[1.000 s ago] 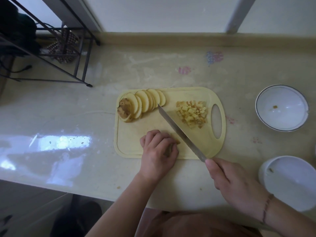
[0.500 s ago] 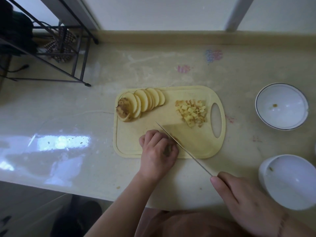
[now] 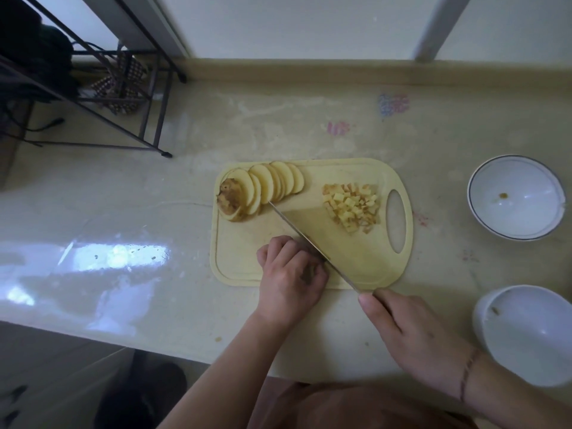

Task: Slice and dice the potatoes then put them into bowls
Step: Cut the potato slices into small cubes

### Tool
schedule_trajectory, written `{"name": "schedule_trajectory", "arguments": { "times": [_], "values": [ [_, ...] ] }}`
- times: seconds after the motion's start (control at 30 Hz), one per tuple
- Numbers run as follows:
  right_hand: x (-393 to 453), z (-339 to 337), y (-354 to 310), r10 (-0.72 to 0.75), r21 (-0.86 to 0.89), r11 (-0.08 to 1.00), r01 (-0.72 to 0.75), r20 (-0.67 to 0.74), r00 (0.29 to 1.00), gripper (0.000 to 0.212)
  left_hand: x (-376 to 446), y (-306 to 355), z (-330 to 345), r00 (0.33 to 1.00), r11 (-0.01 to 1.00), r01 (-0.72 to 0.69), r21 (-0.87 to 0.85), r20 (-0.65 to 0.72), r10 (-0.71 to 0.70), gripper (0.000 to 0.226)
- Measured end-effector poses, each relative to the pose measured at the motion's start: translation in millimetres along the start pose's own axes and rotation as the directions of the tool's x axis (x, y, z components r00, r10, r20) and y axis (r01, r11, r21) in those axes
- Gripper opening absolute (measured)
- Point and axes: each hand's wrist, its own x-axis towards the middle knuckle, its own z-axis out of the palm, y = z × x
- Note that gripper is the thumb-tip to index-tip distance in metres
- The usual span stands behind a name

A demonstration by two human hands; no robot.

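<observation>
Black metal rack (image 3: 102, 97) far left on counter (image 3: 123, 212); checked cloth (image 3: 119, 83) inside.

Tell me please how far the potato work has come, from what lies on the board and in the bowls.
Done: a fan of slices and a pile of dice lie on the cutting board. In hand: the right hand grips the knife, its blade beside the left hand, whose curled fingers cover whatever is being cut. Left: dicing the slices and filling both bowls, which hold only specks.

Pale yellow cutting board (image 3: 247, 267); yellow potato slices (image 3: 275, 184), brown end; white bowl (image 3: 483, 212), dark rim line, far right; cream counter (image 3: 278, 125).
</observation>
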Motion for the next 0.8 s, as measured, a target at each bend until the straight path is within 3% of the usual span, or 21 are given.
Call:
{"name": "schedule_trajectory", "arguments": {
  "times": [0.13, 0.23, 0.37, 0.47, 0.53, 0.6, 0.67, 0.7, 0.8],
  "values": [
    [-9.6, -5.0, 4.8, 0.000, 0.026, 1.000, 0.001, -0.022, 1.000, 0.065, -1.9, -0.1, -3.7, 1.000, 0.999, 0.020, -0.036, 0.020, -0.019, 0.005],
    [-17.4, -14.9, 7.3, 0.017, 0.048, 0.999, -0.016, -0.011, 1.000, 0.071, -4.5, -1.0, -13.2, 0.999, 0.998, 0.035, -0.054, 0.009, -0.035, 0.008],
    [-24.1, -26.9, 16.1, -0.006, -0.081, 0.997, 0.003, -0.040, 0.999, 0.071, 9.6, -2.7, -36.7, 0.972, 0.988, 0.074, -0.136, -0.212, -0.102, 0.010],
    [-27.1, -29.5, 14.9, -0.004, -0.329, 0.944, 0.005, 0.002, 1.000, 0.067, 42.5, 9.8, -65.0, 0.932, 0.992, -0.067, -0.107, -0.363, 0.024, 0.012],
    [-27.5, -27.1, 13.7, -0.037, -0.456, 0.889, 0.044, 0.023, 0.999, 0.064, 68.6, 24.2, -85.6, 0.970, 0.985, -0.149, -0.086, -0.206, 0.129, 0.011],
    [-26.0, -21.8, 15.2, -0.119, -0.532, 0.839, 0.117, 0.030, 0.992, 0.063, 91.2, 33.2, -98.6, 0.968, 0.982, -0.158, -0.102, 0.181, 0.175, 0.016],
    [-23.6, -19.7, 16.0, -0.164, -0.559, 0.816, 0.147, 0.021, 0.986, 0.058, 106.8, 32.5, -97.5, 0.820, 0.984, -0.176, -0.040, 0.546, 0.169, 0.021],
    [-23.2, -19.7, 15.6, -0.155, -0.571, 0.807, 0.150, 0.041, 0.987, 0.054, 111.2, 30.1, -92.3, 0.737, 0.976, -0.220, 0.006, 0.656, 0.162, 0.021],
    [-21.9, -21.5, 9.6, -0.126, -0.560, 0.820, 0.116, 0.020, 0.992, 0.043, 112.8, 22.7, -74.2, 0.584, 0.959, -0.275, 0.069, 0.804, 0.109, 0.023]
  ]
}}
